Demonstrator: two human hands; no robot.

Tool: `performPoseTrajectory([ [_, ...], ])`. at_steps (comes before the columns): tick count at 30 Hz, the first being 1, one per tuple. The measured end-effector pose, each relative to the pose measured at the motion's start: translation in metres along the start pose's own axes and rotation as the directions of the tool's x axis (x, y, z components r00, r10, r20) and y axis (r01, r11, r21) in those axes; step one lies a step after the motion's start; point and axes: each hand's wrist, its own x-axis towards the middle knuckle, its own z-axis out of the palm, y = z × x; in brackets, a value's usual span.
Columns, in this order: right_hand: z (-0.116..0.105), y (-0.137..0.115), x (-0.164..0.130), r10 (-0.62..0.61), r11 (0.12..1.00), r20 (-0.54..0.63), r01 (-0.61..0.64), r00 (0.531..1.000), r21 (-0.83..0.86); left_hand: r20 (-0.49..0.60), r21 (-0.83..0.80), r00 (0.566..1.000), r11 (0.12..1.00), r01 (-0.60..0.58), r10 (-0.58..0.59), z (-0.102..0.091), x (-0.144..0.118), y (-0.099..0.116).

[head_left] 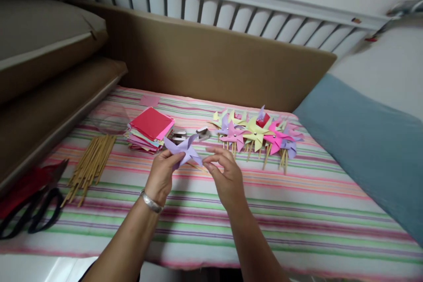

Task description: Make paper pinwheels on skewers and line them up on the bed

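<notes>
My left hand (pixel 161 172) pinches a lilac paper pinwheel (pixel 183 149) above the striped cloth (pixel 297 211). My right hand (pixel 224 175) is at the pinwheel's right side, fingertips closed on a thin wooden stick (pixel 197 167) that runs under the paper. A silver bracelet sits on my left wrist. Behind my hands lies a row of finished pinwheels (pixel 256 134) in yellow, pink and purple, on sticks.
A stack of coloured paper squares (pixel 150 128) lies left of centre, with small tape-like rolls (pixel 180 135) beside it. A bundle of wooden sticks (pixel 90 167) and black-handled scissors (pixel 36 209) lie at the left. A brown board stands behind, a blue cushion (pixel 370 145) at right.
</notes>
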Motion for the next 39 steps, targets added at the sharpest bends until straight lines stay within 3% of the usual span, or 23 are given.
performPoseTrajectory([
  [8, 0.005, 0.01, 0.001, 0.051, 0.999, 0.053, -0.051, 0.997, 0.009, 0.068, 0.093, 0.997, 0.995, -0.037, 0.03, 0.015, -0.013, -0.021],
  [21, 0.006, 0.015, 0.003, 0.207, 0.975, 0.092, -0.213, 0.974, 0.061, 0.2, 0.118, 0.978, 0.989, -0.084, 0.059, 0.018, -0.017, -0.014],
  [30, 0.005, 0.014, 0.004, 0.239, 0.97, 0.08, -0.242, 0.968, 0.035, 0.216, 0.13, 0.976, 0.989, -0.068, 0.039, 0.013, -0.014, -0.016],
  [39, 0.006, 0.013, 0.004, 0.246, 0.966, 0.082, -0.251, 0.966, 0.058, 0.15, 0.145, 0.986, 0.985, -0.09, 0.068, 0.016, -0.016, -0.016],
])
